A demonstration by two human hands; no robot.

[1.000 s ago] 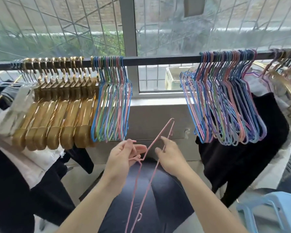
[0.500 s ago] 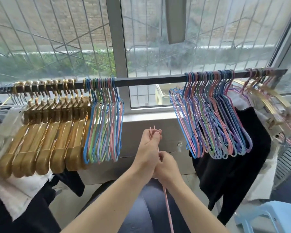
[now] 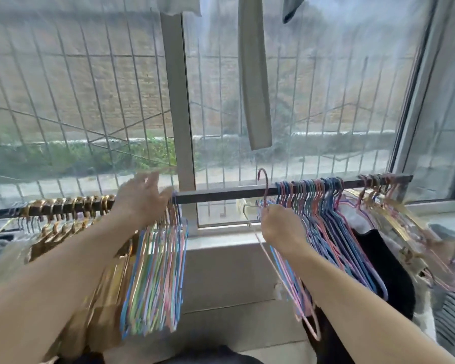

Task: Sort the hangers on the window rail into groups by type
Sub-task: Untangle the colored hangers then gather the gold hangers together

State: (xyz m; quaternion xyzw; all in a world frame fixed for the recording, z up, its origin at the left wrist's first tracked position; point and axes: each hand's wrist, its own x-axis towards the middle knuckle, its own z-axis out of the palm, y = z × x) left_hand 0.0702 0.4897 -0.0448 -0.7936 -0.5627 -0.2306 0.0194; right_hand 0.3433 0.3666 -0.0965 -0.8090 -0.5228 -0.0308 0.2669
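- Right hand pinches a pink hanger, hook just above the rail, beside the right colorful bunch.
- Left hand is spread over the left colorful bunch, next to gold hangers.

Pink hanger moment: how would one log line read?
right hand grips pink hanger, hook above rail | left hand open at left colored hangers | not yet hung

Both hands have risen from the lap: the right hand now lifts the pink hanger to the rail, while the left hand reaches for the left coloured bunch
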